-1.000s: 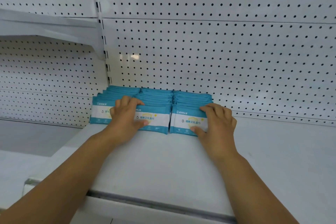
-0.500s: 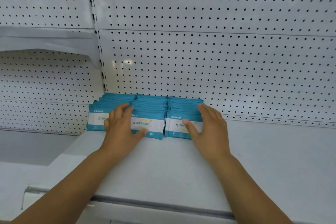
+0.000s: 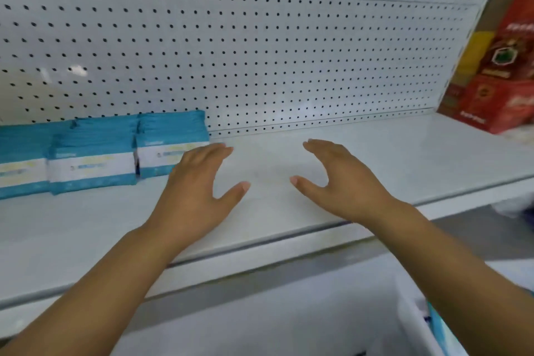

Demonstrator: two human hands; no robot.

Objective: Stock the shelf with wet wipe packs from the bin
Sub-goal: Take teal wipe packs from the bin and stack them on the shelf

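Note:
Three rows of teal-and-white wet wipe packs [image 3: 95, 153] stand upright at the back left of the white shelf [image 3: 361, 150], against the pegboard. My left hand [image 3: 199, 191] hovers over the shelf just right of the rightmost row, fingers spread and empty, overlapping that row's lower right corner. My right hand [image 3: 341, 185] floats over bare shelf further right, also spread and holding nothing. At the bottom right corner, a white bin [image 3: 416, 324] edge shows with a sliver of teal pack [image 3: 439, 329] inside.
Red and yellow boxes [image 3: 502, 66] stand at the shelf's far right end. White pegboard [image 3: 260, 52] backs the shelf. A lower shelf surface [image 3: 260, 312] lies beneath the front edge.
Both hands have let go of the front packs and pulled back to the right, away from the rows. The view has swung right, so the packs now sit at the left.

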